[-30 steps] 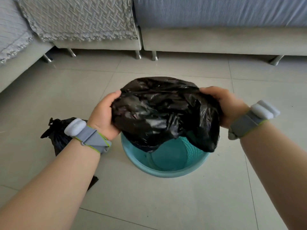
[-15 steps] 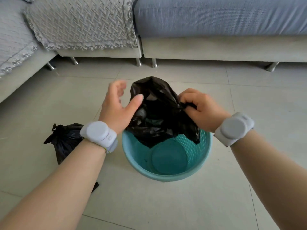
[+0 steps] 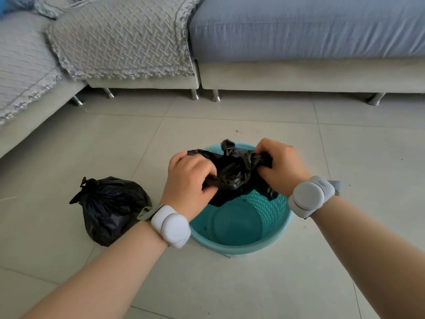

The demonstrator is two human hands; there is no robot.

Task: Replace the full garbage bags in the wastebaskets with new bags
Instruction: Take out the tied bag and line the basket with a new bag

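Observation:
A teal plastic wastebasket stands on the tiled floor in the middle of the view, its bottom bare. Over its far half hangs a crumpled new black garbage bag. My left hand grips the bag's left side with curled fingers. At the bag's right side, my right hand holds a bunch of the plastic in a fist. Left of the basket, a full black garbage bag lies on the floor with its neck tied.
A beige sofa with metal legs runs along the far side, a blue cushion on it and a grey woven cover on its left section. Another sofa section closes the left side. White bands sit on both wrists.
My left hand, open half a second ago, now grips the new bag. Both hands have come lower, down to the basket's rim, and the bag is bunched tighter between them.

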